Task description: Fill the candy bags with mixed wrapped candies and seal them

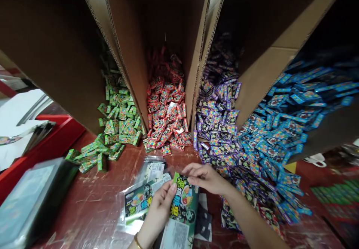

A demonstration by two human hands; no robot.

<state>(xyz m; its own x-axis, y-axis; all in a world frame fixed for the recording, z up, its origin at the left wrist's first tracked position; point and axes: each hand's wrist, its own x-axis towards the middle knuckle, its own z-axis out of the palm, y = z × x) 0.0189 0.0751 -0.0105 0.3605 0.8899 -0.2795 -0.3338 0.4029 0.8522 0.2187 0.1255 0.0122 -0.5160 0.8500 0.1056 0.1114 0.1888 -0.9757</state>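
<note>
A dark green printed candy package (183, 200), with a round picture of colored sweets and large characters, is tilted toward me. My left hand (162, 202) grips its left edge, thumb on the front. At its top edge, my right hand (206, 178) has its fingers bent and closed on the corner; the fingertips are partly hidden. Beneath my left hand lies a similar printed package (138, 202) in a clear plastic bag (121, 208). Behind it is another clear bag with a label (154, 170).
Cardboard bins (193, 65) spill small green (129, 127), red (165, 110), purple (217, 125) and blue packets (263, 133) onto the red table (92, 204). To the left stand a stack of clear-wrapped packages (30, 200) and a red tray (60, 129) with papers.
</note>
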